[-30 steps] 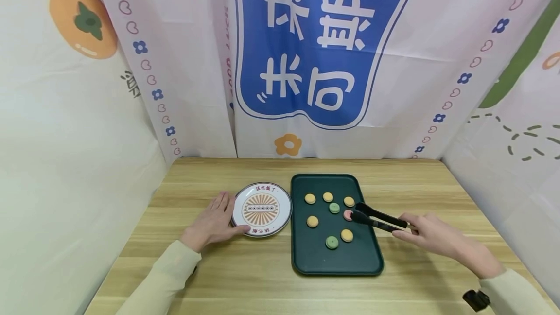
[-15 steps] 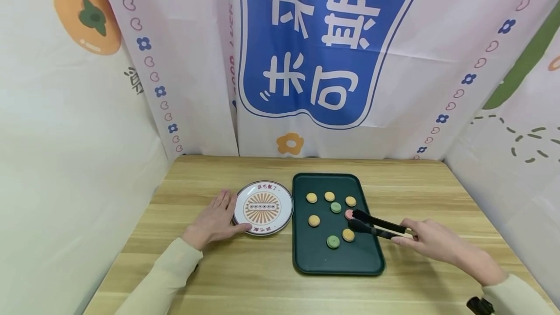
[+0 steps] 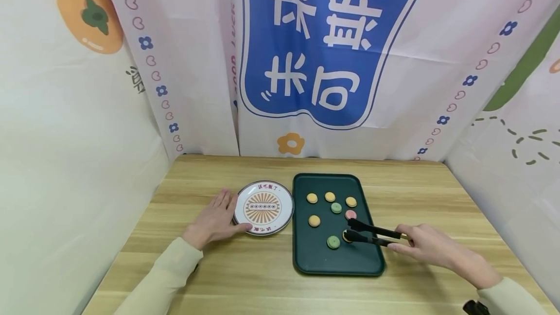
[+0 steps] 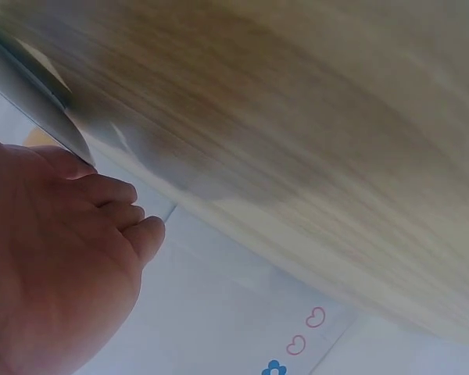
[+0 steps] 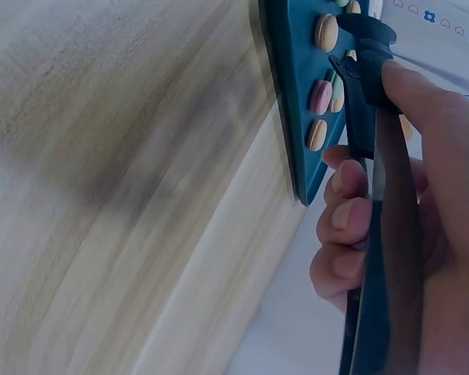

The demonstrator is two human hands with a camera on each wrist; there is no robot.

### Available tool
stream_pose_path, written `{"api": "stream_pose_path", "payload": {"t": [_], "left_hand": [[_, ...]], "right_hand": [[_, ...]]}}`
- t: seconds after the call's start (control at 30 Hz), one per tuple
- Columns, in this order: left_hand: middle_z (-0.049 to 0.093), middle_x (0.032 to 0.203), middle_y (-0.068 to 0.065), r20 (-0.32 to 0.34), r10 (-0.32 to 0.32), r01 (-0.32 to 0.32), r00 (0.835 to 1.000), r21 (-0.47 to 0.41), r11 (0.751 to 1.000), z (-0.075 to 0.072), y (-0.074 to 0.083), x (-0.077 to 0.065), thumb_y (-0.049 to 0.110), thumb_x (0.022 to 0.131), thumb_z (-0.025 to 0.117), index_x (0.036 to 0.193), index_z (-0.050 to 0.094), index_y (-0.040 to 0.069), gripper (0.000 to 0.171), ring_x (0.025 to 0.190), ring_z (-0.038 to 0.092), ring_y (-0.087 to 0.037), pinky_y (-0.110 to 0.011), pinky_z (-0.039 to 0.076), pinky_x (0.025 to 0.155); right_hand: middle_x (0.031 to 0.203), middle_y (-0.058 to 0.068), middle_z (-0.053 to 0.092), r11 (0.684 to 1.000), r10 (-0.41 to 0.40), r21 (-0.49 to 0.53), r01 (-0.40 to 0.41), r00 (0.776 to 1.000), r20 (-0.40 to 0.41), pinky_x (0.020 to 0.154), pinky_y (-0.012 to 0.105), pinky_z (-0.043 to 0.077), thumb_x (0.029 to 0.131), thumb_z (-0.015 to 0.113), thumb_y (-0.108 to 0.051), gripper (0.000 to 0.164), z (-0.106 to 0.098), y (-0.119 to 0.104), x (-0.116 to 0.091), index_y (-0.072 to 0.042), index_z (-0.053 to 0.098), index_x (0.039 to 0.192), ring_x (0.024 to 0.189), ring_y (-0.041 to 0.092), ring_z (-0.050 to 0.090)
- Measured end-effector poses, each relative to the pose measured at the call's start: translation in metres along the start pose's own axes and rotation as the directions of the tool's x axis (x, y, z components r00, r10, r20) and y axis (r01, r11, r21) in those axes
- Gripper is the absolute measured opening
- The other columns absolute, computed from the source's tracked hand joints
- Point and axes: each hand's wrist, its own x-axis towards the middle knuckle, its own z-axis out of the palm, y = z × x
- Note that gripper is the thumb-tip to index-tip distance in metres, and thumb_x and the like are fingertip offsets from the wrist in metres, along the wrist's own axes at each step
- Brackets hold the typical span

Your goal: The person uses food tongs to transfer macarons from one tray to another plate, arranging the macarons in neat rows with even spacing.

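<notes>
My left hand (image 3: 214,220) rests at the left rim of a white plate (image 3: 286,205) with an orange ray pattern, fingers straight and thumb on the rim. My right hand (image 3: 437,244) holds black tongs (image 3: 379,231), spread apart over the right side of a dark green tray (image 3: 306,259). The tongs' nearer tip partly covers a yellow macaron (image 5: 326,33); whether it touches cannot be seen. Just beyond the farther tip lies a pink macaron (image 3: 351,214). A green macaron (image 3: 333,242) sits left of the tips.
Several more macarons lie on the tray, including another green one (image 3: 336,207) and a yellow one (image 3: 314,220). The plate stands close to the tray's left edge on the wooden table (image 3: 245,276). Printed cloth (image 3: 197,62) walls the table at the back and sides.
The tongs have moved from the pink macaron toward the front of the tray, over the yellow one, and spread wider. My left hand has stayed at the plate.
</notes>
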Motion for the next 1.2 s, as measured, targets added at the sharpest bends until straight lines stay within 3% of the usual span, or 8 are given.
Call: {"api": "stream_pose_path", "payload": {"t": [0.23,0.67,0.93,1.2], "left_hand": [[0.017,0.16,-0.028,-0.003,-0.003,0.003,1.0,-0.005,1.0,0.0014,0.0,0.0011,0.084,0.083,0.038,0.154,0.02,-0.005,0.115,0.151,0.012,-0.041,-0.052,0.018,0.125],[0.019,0.16,-0.028,-0.01,0.0,0.0,1.0,0.0,1.0,0.0013,0.0004,0.0005,0.085,0.082,0.037,0.154,0.02,-0.004,0.116,0.151,0.013,-0.041,-0.052,0.02,0.124],[0.022,0.159,-0.029,-0.032,0.01,-0.011,0.999,-0.008,1.0,0.0017,0.0013,-0.0003,0.084,0.083,0.039,0.153,0.022,-0.005,0.115,0.15,0.016,-0.042,-0.052,0.021,0.124],[0.021,0.158,-0.03,-0.03,0.009,-0.01,1.0,-0.022,1.0,0.0031,0.0003,0.0011,0.082,0.084,0.041,0.153,0.021,-0.006,0.113,0.15,0.016,-0.043,-0.053,0.021,0.123]], "right_hand": [[0.053,-0.017,0.039,1.0,-0.021,0.002,0.021,0.999,-0.024,0.043,0.017,0.031,0.092,0.061,-0.052,0.035,0.0052,0.0015,0.0001,-0.018,0.064,0.1,0.045,-0.003,0.034],[0.055,-0.015,0.044,1.0,0.003,0.003,-0.003,1.0,0.03,0.043,0.018,0.032,0.091,0.06,-0.057,0.045,0.0067,-0.0025,0.0061,-0.015,0.066,0.105,0.046,-0.002,0.037],[0.055,-0.016,0.044,1.0,-0.026,-0.006,0.027,0.999,0.044,0.04,0.017,0.031,0.088,0.066,-0.052,0.033,0.0055,-0.0019,0.006,-0.02,0.062,0.096,0.045,-0.003,0.037],[0.056,-0.017,0.045,0.997,-0.073,0.039,0.071,0.996,0.054,0.04,0.016,0.032,0.091,0.066,-0.047,0.032,0.0049,0.0013,0.0061,-0.017,0.065,0.101,0.045,-0.005,0.036]]}}
